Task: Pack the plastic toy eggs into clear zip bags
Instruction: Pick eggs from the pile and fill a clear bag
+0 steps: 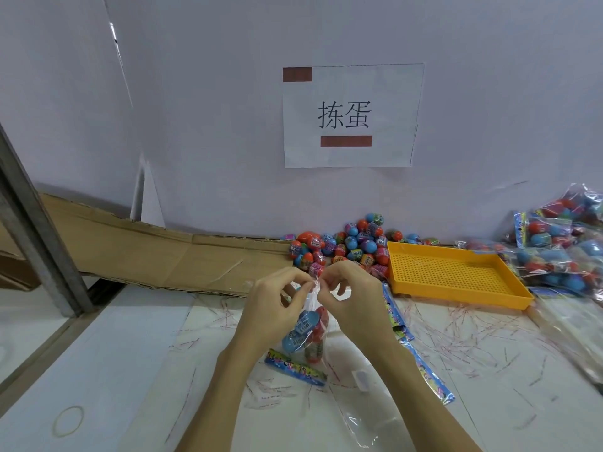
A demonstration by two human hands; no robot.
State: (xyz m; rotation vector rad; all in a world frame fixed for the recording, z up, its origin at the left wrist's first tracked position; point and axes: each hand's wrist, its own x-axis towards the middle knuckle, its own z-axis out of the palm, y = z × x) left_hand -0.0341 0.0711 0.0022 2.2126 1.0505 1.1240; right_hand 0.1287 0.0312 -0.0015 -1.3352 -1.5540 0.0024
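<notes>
Frame centre, we see left hand (274, 300) and right hand (350, 288) pinching clear bag (313, 321) top, eggs (303, 327) inside, yellow tray (453, 272) right.

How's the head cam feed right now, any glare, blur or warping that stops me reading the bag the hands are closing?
Head view: light is even and soft, with faint shadows; wide-angle warping bends the cardboard edge and the yellow tray. The left hand and right hand are sharp, pinching the clear bag at its top. White glare streaks the loose plastic film near the bottom edge.
</notes>
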